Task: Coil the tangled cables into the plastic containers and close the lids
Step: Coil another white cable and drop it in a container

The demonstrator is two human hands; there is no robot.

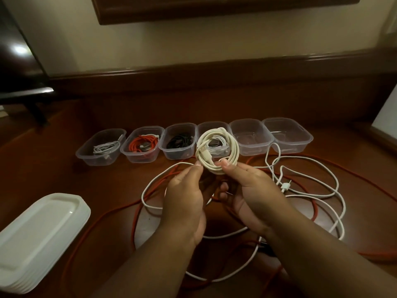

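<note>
Lying nearest, at the lower left, is one stack of white lids (40,237) on the brown table (354,168). Two loose cables are sprawling across the wood under the arms: one white cable (335,190) and one red cable (81,239), tangled over each other. Above them, the left hand (184,198) and right hand (251,190) are both pinching one cream coiled cable (219,149), holding it raised in front of the fourth container. Six clear containers (249,136) are standing in one row beyond; four are holding coils, and the two on the right are showing none, all unlidded.
</note>
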